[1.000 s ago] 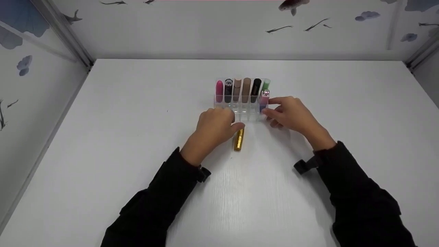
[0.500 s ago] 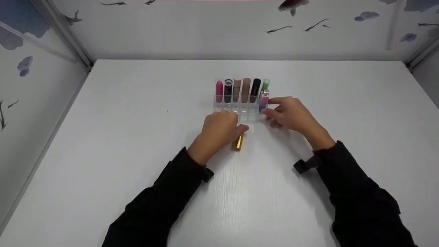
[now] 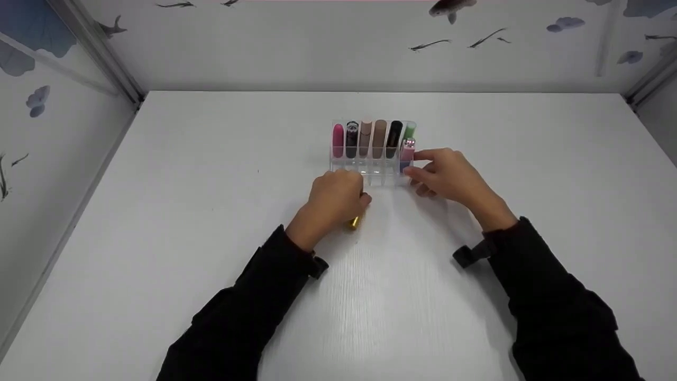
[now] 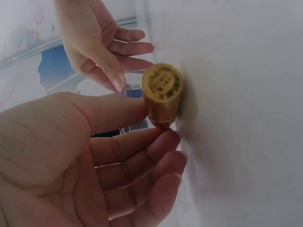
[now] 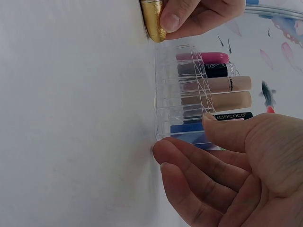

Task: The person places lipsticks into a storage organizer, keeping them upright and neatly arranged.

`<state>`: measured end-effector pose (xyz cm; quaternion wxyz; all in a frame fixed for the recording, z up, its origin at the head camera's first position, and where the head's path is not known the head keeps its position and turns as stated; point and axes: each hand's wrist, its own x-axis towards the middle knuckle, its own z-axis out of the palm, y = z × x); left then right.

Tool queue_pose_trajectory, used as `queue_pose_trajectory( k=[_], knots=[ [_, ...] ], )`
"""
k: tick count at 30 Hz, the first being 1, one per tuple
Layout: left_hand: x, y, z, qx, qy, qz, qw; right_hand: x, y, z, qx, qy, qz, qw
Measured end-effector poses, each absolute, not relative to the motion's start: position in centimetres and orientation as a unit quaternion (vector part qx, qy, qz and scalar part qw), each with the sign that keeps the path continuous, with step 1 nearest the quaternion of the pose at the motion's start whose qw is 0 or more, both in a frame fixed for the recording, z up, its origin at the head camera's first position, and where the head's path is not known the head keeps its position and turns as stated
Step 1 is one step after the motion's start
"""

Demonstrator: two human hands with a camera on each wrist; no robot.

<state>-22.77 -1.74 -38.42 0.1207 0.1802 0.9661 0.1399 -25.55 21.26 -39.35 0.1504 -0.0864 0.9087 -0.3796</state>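
Note:
A gold lipstick tube is pinched between the thumb and fingers of my left hand, close over the table in front of a clear plastic lipstick holder. In the head view the hand covers most of the tube and the holder's front left corner. My right hand grips the holder's right end, its thumb at the front and the index finger along the side. By that thumb, a pink and blue tube stands in the front right slot.
Along the holder's back row stand a bright pink tube, a patterned black tube, a beige tube, a brown tube, a plain black tube and a green tube. A patterned wall panel rises behind the white table.
My left hand has moved slightly toward me and taken hold of the gold lipstick tube, which has shifted left. My right hand and the holder have stayed in place.

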Motion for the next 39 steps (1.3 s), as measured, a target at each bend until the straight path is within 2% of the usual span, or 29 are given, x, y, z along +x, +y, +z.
queue_pose_trajectory(
  k=[5,14,29,39],
  knots=[
    [-22.9,-1.8,-38.3,0.137,0.971,0.144,0.133,-25.5,21.2,-39.1,-0.085,0.907,-0.382,0.155],
    [-23.0,-2.3,-38.3,0.104,0.972,0.170,0.122,-25.6,21.2,-39.2,-0.080,0.910,-0.377,0.151],
    [-23.3,-2.8,-38.0,0.117,0.953,0.244,0.134,-25.6,21.0,-39.3,-0.068,0.915,-0.365,0.155],
    [-23.8,-3.4,-37.5,0.147,0.897,0.396,0.129,-25.7,21.0,-39.2,-0.067,0.918,-0.359,0.158]
  ],
)
